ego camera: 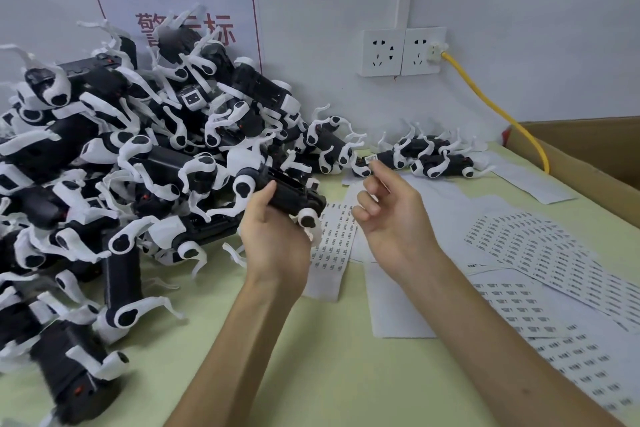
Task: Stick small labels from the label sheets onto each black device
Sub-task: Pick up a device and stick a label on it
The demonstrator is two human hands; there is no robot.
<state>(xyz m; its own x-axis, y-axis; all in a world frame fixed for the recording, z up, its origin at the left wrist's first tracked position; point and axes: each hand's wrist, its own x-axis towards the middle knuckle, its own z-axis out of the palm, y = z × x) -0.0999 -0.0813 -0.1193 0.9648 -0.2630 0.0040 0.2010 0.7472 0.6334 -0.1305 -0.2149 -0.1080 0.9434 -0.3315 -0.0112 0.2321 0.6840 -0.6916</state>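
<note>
- The left hand [277, 239] grips one black device [294, 192] round its body, lifted off the desk [329, 340] near the middle of the view, white legs hanging free
- The right hand [391, 218] hovers just at 3 o'clock of that device with fingers loosely curled; I cannot tell whether a label rides on a fingertip, it is too small to see
- The step in hand looks like bringing a label to the held device: turn the body so a flat black face looks up, keep the legs clear of the spot, land one edge of the label first, then press it flat with a fingertip
- A narrow label sheet [334, 236] lies directly under the hands; more label sheets [540, 253] fan out at 4 o'clock, so the next label is close
- A big pile of devices [104, 149] fills 9 o'clock; a few devices [436, 159] lie apart at 1 o'clock near the wall, probably the finished ones
- The only container is a cardboard box [588, 156] at 3 o'clock at the desk's edge; its inside is out of sight, so what it holds cannot be told
</note>
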